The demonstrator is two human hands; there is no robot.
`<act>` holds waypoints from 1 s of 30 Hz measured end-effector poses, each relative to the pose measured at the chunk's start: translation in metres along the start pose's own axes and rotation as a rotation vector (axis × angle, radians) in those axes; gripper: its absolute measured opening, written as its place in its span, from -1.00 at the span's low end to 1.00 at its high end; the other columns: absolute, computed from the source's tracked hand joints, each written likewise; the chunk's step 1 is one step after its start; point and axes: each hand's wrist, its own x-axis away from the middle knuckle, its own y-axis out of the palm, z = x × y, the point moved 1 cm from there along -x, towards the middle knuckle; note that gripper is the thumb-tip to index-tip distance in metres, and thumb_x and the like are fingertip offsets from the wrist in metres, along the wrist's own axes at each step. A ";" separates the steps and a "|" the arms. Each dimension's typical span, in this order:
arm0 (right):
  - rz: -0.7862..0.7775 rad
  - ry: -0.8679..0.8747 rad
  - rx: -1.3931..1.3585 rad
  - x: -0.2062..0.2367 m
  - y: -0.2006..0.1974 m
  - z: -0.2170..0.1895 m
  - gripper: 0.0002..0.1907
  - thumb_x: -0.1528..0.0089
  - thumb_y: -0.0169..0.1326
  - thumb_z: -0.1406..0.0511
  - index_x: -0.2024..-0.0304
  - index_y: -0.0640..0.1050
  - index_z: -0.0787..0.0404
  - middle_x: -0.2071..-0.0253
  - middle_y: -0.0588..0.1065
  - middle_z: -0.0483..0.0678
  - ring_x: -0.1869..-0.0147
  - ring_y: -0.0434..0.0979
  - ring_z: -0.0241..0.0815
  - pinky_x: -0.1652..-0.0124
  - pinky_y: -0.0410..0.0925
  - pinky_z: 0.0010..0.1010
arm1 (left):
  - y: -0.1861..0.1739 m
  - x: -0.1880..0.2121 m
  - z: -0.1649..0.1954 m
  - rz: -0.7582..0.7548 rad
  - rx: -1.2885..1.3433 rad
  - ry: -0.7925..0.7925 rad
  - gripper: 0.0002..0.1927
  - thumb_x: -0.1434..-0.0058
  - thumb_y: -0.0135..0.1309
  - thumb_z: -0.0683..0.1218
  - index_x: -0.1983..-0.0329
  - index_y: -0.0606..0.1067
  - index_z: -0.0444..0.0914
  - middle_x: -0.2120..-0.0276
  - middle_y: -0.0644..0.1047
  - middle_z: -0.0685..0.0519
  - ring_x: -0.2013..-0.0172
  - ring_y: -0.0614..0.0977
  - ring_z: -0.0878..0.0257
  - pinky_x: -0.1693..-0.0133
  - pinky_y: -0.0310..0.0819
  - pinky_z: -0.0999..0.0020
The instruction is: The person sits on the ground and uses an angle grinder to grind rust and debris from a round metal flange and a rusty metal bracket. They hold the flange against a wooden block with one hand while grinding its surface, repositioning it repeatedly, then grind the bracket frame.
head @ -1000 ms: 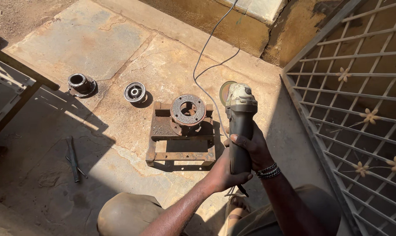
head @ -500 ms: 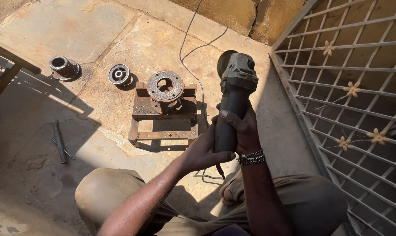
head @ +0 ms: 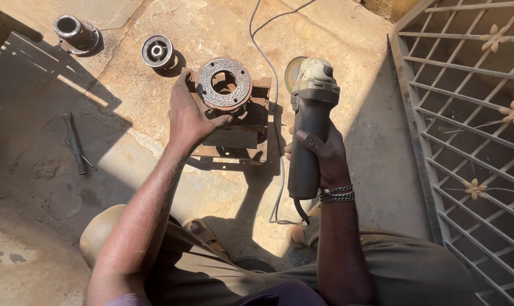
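My right hand (head: pixel 320 158) grips the dark body of an angle grinder (head: pixel 309 122), held upright over the concrete with its disc (head: pixel 294 69) at the far end. My left hand (head: pixel 190 116) rests on a rusty metal bracket (head: pixel 240 136) on the ground, fingers on its left side just below the round flange (head: pixel 224 83) with a centre hole that sits on top. The grinder hangs just right of the bracket, apart from it. Its cord (head: pixel 263 39) trails away across the floor.
Two round metal parts lie beyond the bracket: a bearing-like ring (head: pixel 157 50) and a short sleeve (head: pixel 73 33). A thin metal tool (head: pixel 75 143) lies in shadow at the left. A metal gate with flower ornaments (head: pixel 472 113) lies along the right. My knees are at the bottom.
My left hand let go of the grinder and moved left onto the bracket. My right hand alone now holds the grinder. The view has shifted closer.
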 end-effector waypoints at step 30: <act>0.097 0.175 0.479 -0.039 0.107 0.050 -0.51 -0.16 0.21 0.24 -0.07 0.42 0.35 0.29 0.49 -0.01 0.39 0.62 -0.19 0.44 0.48 -0.36 | 0.071 -0.005 -0.099 0.015 0.459 -0.291 0.34 0.29 0.62 0.19 -0.42 0.05 -0.27 -0.21 0.32 -0.22 -0.25 0.35 -0.16 -0.27 0.25 -0.11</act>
